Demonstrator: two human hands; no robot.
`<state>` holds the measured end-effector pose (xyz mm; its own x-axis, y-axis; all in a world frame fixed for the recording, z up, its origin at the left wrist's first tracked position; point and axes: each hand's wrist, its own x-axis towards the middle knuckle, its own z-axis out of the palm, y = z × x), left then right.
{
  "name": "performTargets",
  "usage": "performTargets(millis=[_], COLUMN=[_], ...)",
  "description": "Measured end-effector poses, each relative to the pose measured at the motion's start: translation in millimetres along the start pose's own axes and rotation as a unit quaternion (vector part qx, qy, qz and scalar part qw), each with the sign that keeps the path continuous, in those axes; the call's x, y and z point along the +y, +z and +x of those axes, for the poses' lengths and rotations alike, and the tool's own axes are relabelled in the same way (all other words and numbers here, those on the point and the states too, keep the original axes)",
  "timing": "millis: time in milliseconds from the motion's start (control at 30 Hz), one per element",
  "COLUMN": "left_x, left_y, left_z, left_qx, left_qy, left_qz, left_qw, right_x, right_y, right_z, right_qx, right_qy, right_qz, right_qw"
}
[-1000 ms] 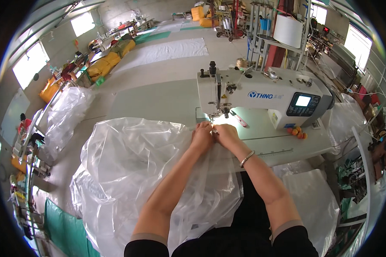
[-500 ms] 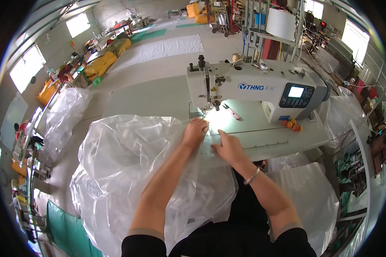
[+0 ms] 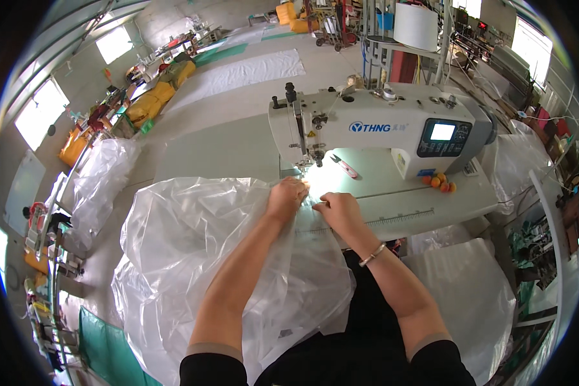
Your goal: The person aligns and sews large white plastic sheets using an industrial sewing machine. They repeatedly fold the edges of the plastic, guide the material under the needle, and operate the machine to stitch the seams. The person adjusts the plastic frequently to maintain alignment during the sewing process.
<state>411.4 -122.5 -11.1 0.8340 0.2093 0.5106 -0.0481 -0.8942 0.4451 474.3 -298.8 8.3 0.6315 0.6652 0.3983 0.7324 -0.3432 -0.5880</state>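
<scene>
A white sewing machine (image 3: 392, 106) stands across the table, its work light glaring around the needle. A large clear plastic sheet (image 3: 174, 231) lies bunched over the table's front and my lap, its edge running up toward the needle. Just in front of the needle, my left hand (image 3: 285, 201) is closed on that edge, fingers bent and pressed together. Close to its right, my right hand (image 3: 341, 213) pinches with thumb and forefinger at the sheet's right edge. Thread snips with a red handle (image 3: 346, 167) lie under the machine's arm, beyond both hands.
Several small orange fruits (image 3: 441, 183) sit by the machine's base. A white thread cone (image 3: 418, 27) stands on a rack behind. More clear plastic (image 3: 463, 302) hangs at my right. A side rack (image 3: 58, 257) runs along the left, with a green cloth (image 3: 112, 344) below.
My right thumb and forefinger, apart before, have come together, and that hand has moved slightly left toward the sheet's edge. My left hand stays near the needle. The whole view has shifted a little.
</scene>
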Motion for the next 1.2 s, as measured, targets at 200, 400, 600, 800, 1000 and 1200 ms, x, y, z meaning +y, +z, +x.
performTargets(millis=[200, 400, 600, 800, 1000, 1200], left_x=[3.1, 7.1, -0.8, -13.1, -4.2, 105.1], left_y=[-2.8, -3.0, -6.2, -20.5, -43.5, -71.6], left_z=[5.4, 3.5, -8.9, 7.5, 28.3, -89.8], left_qx=[-0.007, -0.048, 0.012, -0.117, -0.191, -0.147], left_qy=[0.044, -0.010, 0.085, -0.011, -0.086, 0.021], left_qz=[0.077, 0.088, 0.081, 0.061, 0.057, 0.058], left_qw=[0.996, 0.995, 0.993, 0.991, 0.976, 0.987], right_x=[-12.6, -27.9, -36.0, -39.4, -37.7, -14.1], right_y=[17.6, 33.7, 22.9, 29.6, 41.2, 53.8], right_z=[3.2, -22.8, -48.8, -34.9, -4.5, 19.8], right_qx=[-0.023, 0.000, 0.007, -0.049, -0.045, -0.020], right_qy=[0.021, -0.075, -0.021, -0.006, 0.003, -0.007], right_qz=[-0.116, -0.218, -0.090, -0.130, -0.157, -0.144], right_qw=[0.993, 0.973, 0.996, 0.990, 0.987, 0.989])
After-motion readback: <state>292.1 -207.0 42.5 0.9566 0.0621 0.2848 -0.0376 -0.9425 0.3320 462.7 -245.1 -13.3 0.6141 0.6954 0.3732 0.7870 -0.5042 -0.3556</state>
